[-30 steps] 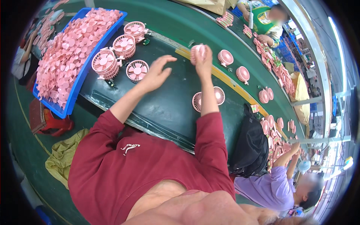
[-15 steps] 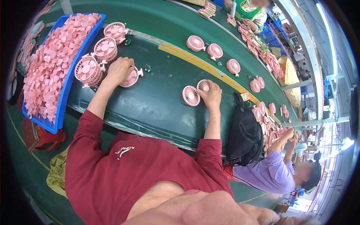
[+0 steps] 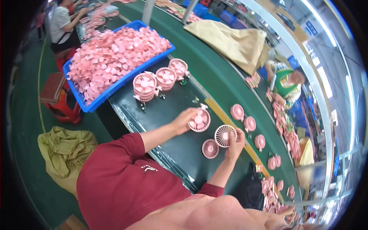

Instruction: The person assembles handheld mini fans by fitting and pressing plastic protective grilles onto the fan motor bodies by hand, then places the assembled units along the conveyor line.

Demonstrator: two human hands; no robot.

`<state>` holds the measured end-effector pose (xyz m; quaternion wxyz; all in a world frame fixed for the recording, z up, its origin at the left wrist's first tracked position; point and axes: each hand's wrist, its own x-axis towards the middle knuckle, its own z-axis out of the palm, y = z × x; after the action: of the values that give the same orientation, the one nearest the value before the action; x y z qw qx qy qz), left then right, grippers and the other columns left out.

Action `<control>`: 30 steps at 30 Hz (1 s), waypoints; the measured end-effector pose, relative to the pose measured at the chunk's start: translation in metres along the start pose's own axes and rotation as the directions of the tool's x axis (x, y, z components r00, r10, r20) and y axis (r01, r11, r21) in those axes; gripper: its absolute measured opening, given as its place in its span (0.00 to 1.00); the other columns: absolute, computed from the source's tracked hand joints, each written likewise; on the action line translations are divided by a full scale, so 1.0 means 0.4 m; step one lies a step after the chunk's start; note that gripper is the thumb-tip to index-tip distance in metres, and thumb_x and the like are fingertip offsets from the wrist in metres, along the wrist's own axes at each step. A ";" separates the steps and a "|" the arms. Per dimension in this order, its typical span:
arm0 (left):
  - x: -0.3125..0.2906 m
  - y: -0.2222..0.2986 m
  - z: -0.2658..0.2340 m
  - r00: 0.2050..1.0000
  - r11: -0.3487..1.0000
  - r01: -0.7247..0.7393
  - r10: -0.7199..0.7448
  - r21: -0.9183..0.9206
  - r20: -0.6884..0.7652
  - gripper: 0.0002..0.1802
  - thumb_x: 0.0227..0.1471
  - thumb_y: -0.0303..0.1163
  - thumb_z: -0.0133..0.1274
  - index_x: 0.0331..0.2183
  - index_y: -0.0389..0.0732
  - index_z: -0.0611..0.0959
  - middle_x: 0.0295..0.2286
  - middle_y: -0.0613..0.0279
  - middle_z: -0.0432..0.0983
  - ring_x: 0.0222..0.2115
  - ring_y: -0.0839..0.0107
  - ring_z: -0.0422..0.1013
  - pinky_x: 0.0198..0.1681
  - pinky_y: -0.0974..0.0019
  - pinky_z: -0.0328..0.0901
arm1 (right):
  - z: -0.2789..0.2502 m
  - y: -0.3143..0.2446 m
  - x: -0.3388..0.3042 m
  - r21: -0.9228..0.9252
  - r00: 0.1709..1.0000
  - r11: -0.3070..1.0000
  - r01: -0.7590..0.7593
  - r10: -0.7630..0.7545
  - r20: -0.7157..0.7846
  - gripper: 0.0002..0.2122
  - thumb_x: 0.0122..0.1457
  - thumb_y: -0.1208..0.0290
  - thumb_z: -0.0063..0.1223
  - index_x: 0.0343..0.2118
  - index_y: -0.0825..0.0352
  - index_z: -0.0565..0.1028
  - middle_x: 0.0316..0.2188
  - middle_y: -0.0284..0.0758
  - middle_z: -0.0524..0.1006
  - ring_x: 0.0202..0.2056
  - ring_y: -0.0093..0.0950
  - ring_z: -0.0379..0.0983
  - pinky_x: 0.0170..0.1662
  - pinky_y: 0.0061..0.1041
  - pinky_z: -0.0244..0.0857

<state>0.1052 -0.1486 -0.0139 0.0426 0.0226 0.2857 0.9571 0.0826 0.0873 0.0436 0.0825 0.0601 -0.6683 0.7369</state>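
Observation:
My left hand (image 3: 185, 121) grips the edge of a pink fan housing (image 3: 199, 120) with its blades facing up and a small stem on its far side. Close by on the right, my right hand (image 3: 236, 143) pinches a round pink fan grille (image 3: 221, 132), tilted and raised near the housing. The two parts are apart. A second pink grille (image 3: 210, 149) lies flat on the dark green table (image 3: 168, 132) below the right hand's grille. Stacks of pink fan housings with blades (image 3: 145, 83) stand beyond my left forearm.
At the left, a blue tray (image 3: 115, 91) is heaped with pink fan blades. Several assembled pink fan heads (image 3: 249, 124) lie on the green belt past a yellow strip (image 3: 216, 109). A black bag (image 3: 250, 188) sits at the right. Across the belt, a person in green (image 3: 284, 84) handles parts.
The view has swung to the left. My left hand has brought the fan housing away from the stacks toward the right hand, which has lifted one grille off the table.

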 end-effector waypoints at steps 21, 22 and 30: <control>-0.103 -0.050 0.058 0.845 0.798 -0.424 0.519 0.428 -0.129 0.20 0.64 0.43 0.40 0.44 0.38 0.75 0.37 0.63 0.74 0.38 0.75 0.71 0.42 0.71 0.66 | 0.318 0.102 -0.174 -0.169 0.920 0.961 0.219 -0.146 0.363 0.36 0.61 0.43 0.39 0.61 0.72 0.55 0.58 0.46 0.61 0.59 0.38 0.59 0.61 0.33 0.51; -0.117 -0.034 0.057 0.842 0.742 -0.378 0.524 0.554 -0.127 0.20 0.65 0.41 0.37 0.45 0.35 0.74 0.35 0.60 0.76 0.37 0.73 0.72 0.41 0.69 0.66 | 0.329 0.099 -0.177 -0.156 0.919 0.964 0.214 -0.144 0.367 0.35 0.61 0.44 0.39 0.61 0.71 0.56 0.58 0.44 0.62 0.59 0.36 0.59 0.61 0.32 0.51; -0.028 0.039 0.006 0.743 0.226 -0.455 0.629 0.861 0.227 0.20 0.64 0.40 0.38 0.43 0.34 0.75 0.32 0.49 0.77 0.32 0.53 0.73 0.42 0.58 0.64 | 0.344 0.159 -0.073 -0.068 0.921 0.990 0.124 -0.089 0.379 0.22 0.66 0.63 0.39 0.59 0.69 0.59 0.54 0.42 0.65 0.56 0.32 0.62 0.59 0.29 0.54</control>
<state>0.1152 -0.1613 -0.0036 -0.3358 0.0581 0.7116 0.6144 0.0954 -0.0566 -0.0104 -0.0039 0.2323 -0.7003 0.6750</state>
